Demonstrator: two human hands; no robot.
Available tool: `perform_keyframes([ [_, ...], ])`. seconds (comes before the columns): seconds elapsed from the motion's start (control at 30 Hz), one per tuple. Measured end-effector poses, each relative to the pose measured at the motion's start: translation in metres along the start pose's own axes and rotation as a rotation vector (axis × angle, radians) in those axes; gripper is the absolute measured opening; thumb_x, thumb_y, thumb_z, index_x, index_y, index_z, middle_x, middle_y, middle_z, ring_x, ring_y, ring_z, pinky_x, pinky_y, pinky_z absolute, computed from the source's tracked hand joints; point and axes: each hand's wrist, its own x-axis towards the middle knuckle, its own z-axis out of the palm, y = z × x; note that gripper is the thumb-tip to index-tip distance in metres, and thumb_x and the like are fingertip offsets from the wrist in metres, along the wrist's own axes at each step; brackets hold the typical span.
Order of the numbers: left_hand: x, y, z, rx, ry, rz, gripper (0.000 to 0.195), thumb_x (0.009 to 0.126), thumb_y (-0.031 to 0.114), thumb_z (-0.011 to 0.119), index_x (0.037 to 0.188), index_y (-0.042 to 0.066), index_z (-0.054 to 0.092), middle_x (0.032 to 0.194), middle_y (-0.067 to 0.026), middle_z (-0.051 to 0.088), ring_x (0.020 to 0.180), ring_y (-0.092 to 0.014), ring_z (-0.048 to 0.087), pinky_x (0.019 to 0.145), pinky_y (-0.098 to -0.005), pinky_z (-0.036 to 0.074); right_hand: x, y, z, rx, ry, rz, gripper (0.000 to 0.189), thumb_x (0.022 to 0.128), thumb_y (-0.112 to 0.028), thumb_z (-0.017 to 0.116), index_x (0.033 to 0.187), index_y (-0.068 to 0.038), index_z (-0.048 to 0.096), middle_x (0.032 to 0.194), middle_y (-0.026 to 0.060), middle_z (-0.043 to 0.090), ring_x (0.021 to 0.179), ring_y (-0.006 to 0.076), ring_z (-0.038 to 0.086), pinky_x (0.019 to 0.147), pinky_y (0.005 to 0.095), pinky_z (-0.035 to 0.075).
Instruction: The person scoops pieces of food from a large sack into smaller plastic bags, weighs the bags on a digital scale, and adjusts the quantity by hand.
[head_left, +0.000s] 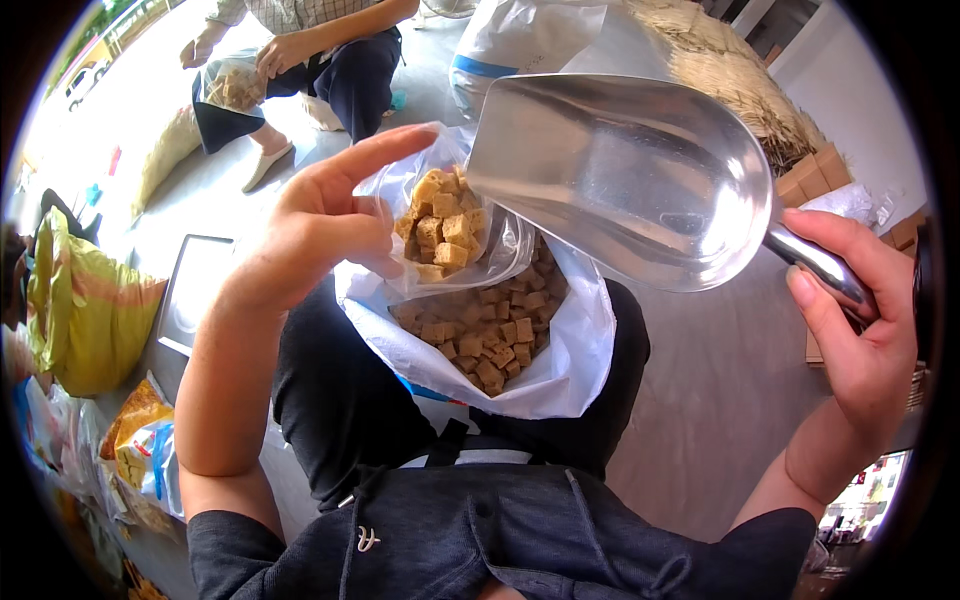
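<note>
My left hand (330, 210) grips the edge of a clear plastic bag (510, 251), its index finger stretched out along the mouth. Tan food-like cubes (442, 225) fill part of that bag. In my right hand (855, 315) is the handle of a shiny metal scoop (622, 180), which looks empty. The scoop's flat lip is beside the mouth of the clear bag. Below them, a white woven sack (577, 360) stands between my knees with its rim rolled outward. Many browner cubes (495, 345) lie inside it, partly hidden by the clear bag.
Another person (322, 45) sits ahead at the left, holding a clear bag of cubes (232, 86). A yellow sack (90, 307), a metal tray (191, 292) and packaged goods (142, 442) are on the left. A large white sack (525, 37) and straw bundles (720, 75) stand ahead, with cardboard boxes (814, 172) at right.
</note>
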Motion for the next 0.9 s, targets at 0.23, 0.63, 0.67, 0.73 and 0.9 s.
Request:
perform_keyframes([
  [0.23, 0.005, 0.004, -0.021, -0.087, -0.005, 0.116, 0.07, 0.074, 0.0, 0.054, 0.144, -0.002, 0.046, 0.127, -0.0139, 0.051, 0.063, -0.004, 0.053, 0.061, -0.018, 0.055, -0.022, 0.021, -0.009, -0.015, -0.155, 0.04, 0.032, 0.07, 0.006, 0.069, 0.102, 0.001, 0.071, 0.095, 0.0103, 0.067, 0.081, 0.0137, 0.065, 0.069, 0.025, 0.049],
  [0.63, -0.072, 0.051, -0.14, 0.005, 0.34, 0.362, 0.065, 0.079, -0.001, 0.048, 0.144, -0.004, 0.043, 0.147, -0.0157, 0.046, 0.072, -0.004, 0.055, 0.061, -0.0163, 0.048, -0.01, 0.05, 0.118, 0.25, -0.705, 0.139, 0.022, 0.078, -0.001, 0.071, 0.099, 0.006, 0.069, 0.077, 0.0107, 0.07, 0.066, 0.0101, 0.062, 0.056, 0.0253, 0.046],
  [0.67, -0.09, 0.048, -0.167, -0.015, 0.333, 0.346, 0.058, 0.082, -0.002, 0.05, 0.14, -0.002, 0.049, 0.139, -0.0128, 0.054, 0.077, -0.006, 0.059, 0.066, -0.0202, 0.052, -0.01, 0.052, 0.12, 0.253, -0.748, 0.178, 0.021, 0.079, -0.001, 0.071, 0.1, 0.006, 0.069, 0.077, 0.0092, 0.069, 0.066, 0.0085, 0.061, 0.056, 0.0238, 0.045],
  [0.73, -0.116, 0.032, -0.209, -0.018, 0.364, 0.303, 0.053, 0.084, -0.002, 0.053, 0.137, 0.0, 0.055, 0.132, -0.0098, 0.061, 0.082, -0.008, 0.063, 0.072, -0.0238, 0.056, -0.013, 0.06, 0.13, 0.29, -0.748, 0.258, 0.022, 0.079, 0.0, 0.071, 0.1, 0.006, 0.069, 0.077, 0.0059, 0.068, 0.067, 0.0066, 0.058, 0.058, 0.0217, 0.044],
  [0.9, -0.133, -0.051, -0.27, 0.532, 0.655, -0.06, 0.075, 0.075, -0.005, 0.047, 0.148, 0.013, 0.047, 0.141, -0.0074, 0.053, 0.066, -0.003, 0.044, 0.06, -0.0182, 0.045, -0.018, 0.076, 0.138, 0.341, -0.739, 0.412, 0.025, 0.08, 0.0, 0.072, 0.104, 0.005, 0.068, 0.09, 0.0044, 0.068, 0.079, 0.0061, 0.057, 0.067, 0.0209, 0.045],
])
